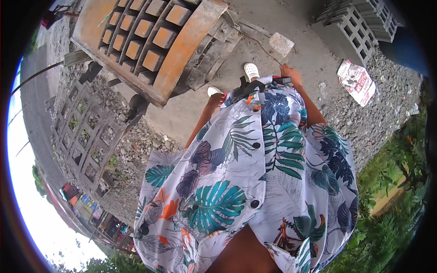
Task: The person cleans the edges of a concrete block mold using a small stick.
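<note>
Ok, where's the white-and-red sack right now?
In the head view, the sack lies right of the right hand, just below the grey hollow blocks.

From the right hand (292, 76), bare ground (311, 53) leaves a passage at one o'clock, between the pale slab (281, 44) near twelve and the stacked hollow blocks (357, 34) at two. The orange-faced metal mould (163, 38) blocks nine to ten; a thin rod (266, 51) crosses toward half past ten.
</note>
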Available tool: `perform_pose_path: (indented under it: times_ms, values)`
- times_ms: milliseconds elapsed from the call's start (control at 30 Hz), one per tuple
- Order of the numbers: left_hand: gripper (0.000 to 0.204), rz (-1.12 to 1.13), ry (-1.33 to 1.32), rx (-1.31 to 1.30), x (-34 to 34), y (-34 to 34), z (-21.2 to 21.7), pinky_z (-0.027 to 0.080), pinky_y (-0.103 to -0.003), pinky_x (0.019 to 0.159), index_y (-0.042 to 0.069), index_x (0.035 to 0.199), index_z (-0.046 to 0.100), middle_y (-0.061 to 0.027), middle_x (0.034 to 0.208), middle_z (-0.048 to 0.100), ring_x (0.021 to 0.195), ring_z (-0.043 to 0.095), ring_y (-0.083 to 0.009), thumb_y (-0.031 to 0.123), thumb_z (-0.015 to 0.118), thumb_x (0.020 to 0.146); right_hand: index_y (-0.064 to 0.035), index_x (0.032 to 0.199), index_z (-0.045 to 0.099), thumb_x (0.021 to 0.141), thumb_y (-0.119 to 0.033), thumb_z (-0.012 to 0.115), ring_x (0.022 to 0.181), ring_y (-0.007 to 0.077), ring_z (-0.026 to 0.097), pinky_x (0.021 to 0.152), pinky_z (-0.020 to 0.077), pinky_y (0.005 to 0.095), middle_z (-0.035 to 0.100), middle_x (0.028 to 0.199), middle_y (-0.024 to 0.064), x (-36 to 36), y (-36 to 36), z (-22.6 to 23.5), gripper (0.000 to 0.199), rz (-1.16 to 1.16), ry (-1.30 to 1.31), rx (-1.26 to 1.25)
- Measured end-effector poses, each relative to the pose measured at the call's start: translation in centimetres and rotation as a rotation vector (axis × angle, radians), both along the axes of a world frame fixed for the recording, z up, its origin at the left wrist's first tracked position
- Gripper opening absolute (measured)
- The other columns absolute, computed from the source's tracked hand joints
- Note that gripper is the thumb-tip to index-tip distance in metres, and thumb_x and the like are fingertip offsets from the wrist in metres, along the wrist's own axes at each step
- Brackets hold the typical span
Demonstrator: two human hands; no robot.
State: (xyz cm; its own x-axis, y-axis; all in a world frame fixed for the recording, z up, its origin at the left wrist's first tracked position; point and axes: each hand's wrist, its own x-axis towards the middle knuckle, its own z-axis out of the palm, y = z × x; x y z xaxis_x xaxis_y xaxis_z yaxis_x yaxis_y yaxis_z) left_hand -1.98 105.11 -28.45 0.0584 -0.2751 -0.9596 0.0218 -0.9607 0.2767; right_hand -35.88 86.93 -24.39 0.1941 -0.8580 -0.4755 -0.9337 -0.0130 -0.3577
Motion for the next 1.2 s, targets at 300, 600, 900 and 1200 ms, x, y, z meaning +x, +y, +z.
perform_pose_path:
  times_ms: [300, 600, 900, 1200]
  values:
    - [0.033, 0.051, 0.003, -0.018, -0.5, 1.3, 0.3, 0.041, -0.033, 0.069, 0.017, 0.109, 0.054, -0.0004, 0.096, 0.061, 0.078, 0.055, -0.0141, 0.036, 0.045, 0.083, -0.0099, 0.095, 0.046, 0.089, -0.038, 0.039, 0.075, 0.0418, 0.058, 0.063, 0.0451, 0.0512, 0.060, 0.078, 0.0230, 0.2, 0.1, -0.6, 0.030, 0.004, -0.048, -0.095]
    - [0.034, 0.065, -0.003, -0.009, -0.4, 2.8, 1.4, 0.041, -0.033, 0.069, 0.017, 0.109, 0.054, -0.0004, 0.097, 0.061, 0.079, 0.055, -0.0142, 0.037, 0.044, 0.083, -0.0107, 0.093, 0.047, 0.088, -0.037, 0.041, 0.066, 0.0427, 0.057, 0.057, 0.0444, 0.0509, 0.059, 0.068, 0.0229, 0.1, 0.2, -1.2, 0.028, -0.016, -0.097, -0.139]
    - [0.034, 0.081, -0.044, 0.053, -0.7, 3.1, 2.9, 0.041, -0.033, 0.070, 0.018, 0.110, 0.054, -0.0003, 0.098, 0.061, 0.080, 0.055, -0.0144, 0.037, 0.044, 0.084, -0.0080, 0.084, 0.050, 0.087, -0.039, 0.044, 0.071, 0.0429, 0.056, 0.061, 0.0427, 0.0511, 0.058, 0.071, 0.0233, 0.0, -0.3, -1.0, 0.031, 0.022, -0.169, -0.031]
    - [0.035, 0.059, -0.049, 0.009, -0.4, 2.4, 4.4, 0.040, -0.032, 0.070, 0.018, 0.110, 0.054, -0.0003, 0.099, 0.061, 0.081, 0.055, -0.0145, 0.037, 0.043, 0.084, -0.0075, 0.083, 0.051, 0.086, -0.038, 0.046, 0.071, 0.0427, 0.056, 0.060, 0.0432, 0.0497, 0.059, 0.072, 0.0227, -1.0, 0.1, -2.9, 0.031, 0.022, -0.231, -0.062]
